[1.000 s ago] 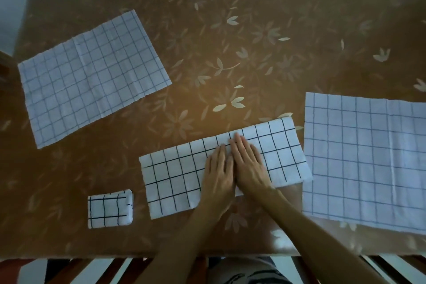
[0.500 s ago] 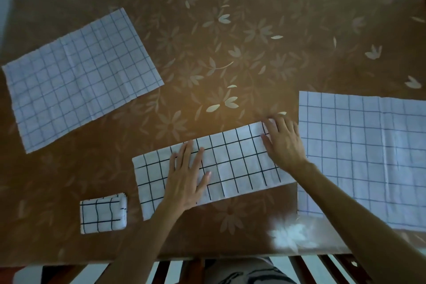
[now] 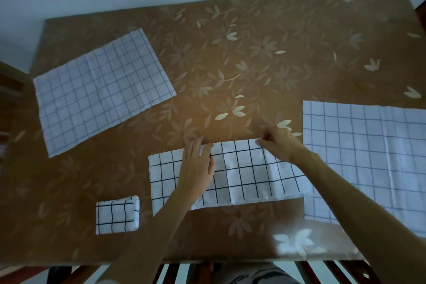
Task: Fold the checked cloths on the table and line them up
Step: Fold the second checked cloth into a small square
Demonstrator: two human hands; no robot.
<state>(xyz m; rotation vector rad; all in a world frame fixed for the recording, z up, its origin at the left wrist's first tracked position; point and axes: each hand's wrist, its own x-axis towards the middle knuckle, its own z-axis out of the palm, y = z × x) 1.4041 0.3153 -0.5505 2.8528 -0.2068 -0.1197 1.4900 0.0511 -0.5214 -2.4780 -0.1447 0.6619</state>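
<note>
- Four white checked cloths on the brown flower-patterned table [image 3: 276,37], and by my count only one is properly done: the small folded black-checked square [image 3: 117,217] sitting near the front edge, left of the action.
- One more is half way there: the long white strip with bold black checks [image 3: 249,175] in the middle front. Looks like it's been folded lengthwise into a band, and it probably needs a couple more folds across to match the little square.
- Two haven't been touched as far as I can tell: the flat thin-blue-checked cloth at the back left [image 3: 101,90], lying at an angle, and the big flat blue-checked cloth on the right [image 3: 368,157], which runs out of view at the right edge.
- So roughly a quarter done, I'd say, and nothing is really lined up yet since there's only one finished piece.
- Left hand [image 3: 197,166] lies flat on the strip left of its middle, fingers straight and together, fingertips at the far edge, pressing it down rather than gripping.
- Right hand [image 3: 280,143] is on the strip's far right corner, fingers curled and pinching that corner, which looks slightly lifted off the table.
- That strip's right end sits just beside the big right cloth, maybe touching it; the forearm hides that bit so can't say.
</note>
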